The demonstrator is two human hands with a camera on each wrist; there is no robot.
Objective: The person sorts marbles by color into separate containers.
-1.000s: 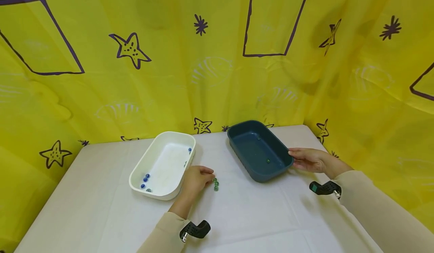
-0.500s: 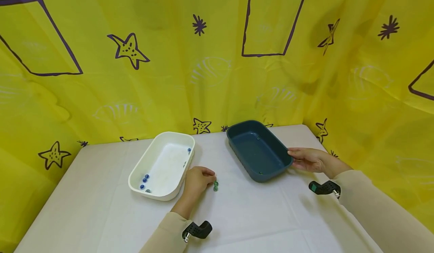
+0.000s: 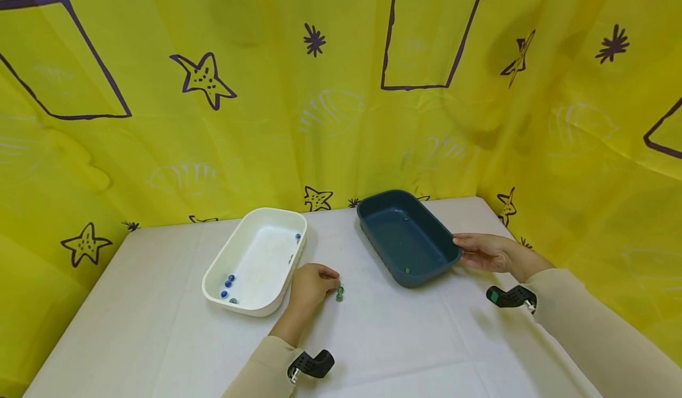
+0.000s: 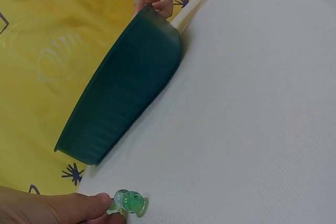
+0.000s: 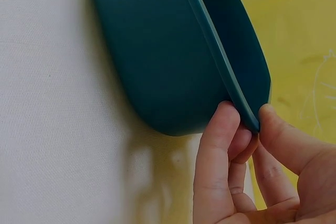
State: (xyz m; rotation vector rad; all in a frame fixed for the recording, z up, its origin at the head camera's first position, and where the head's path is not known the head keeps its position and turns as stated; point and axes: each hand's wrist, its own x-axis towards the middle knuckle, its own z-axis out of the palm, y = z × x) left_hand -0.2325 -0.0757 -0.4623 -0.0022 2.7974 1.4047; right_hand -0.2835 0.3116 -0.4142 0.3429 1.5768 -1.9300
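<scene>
On the white tablecloth, my left hand [image 3: 313,284] has its thumb and fingertip around a green glass marble [image 4: 113,206], partly hidden by them. Right beside those fingertips lie more green marbles [image 3: 340,294], close together in a short row. My right hand [image 3: 487,252] pinches the near right rim of a dark teal tray [image 5: 152,51], thumb on the inner side and fingers under the outside of the lip. Inside that tray, one marble [image 3: 407,270] sits at the near end and another small one [image 3: 406,217] towards the far end.
A white tray [image 3: 213,270] stands left of my left hand. It holds several blue marbles [image 3: 228,283] and a greenish one [image 3: 232,301] near its front. A yellow patterned curtain [image 3: 256,119] hangs behind and to the right of the table [image 3: 160,333].
The near marble in the teal tray has rolled left towards the near end. My left fingers have closed over the farthest green marble of the row. The right hand stays on the rim.
</scene>
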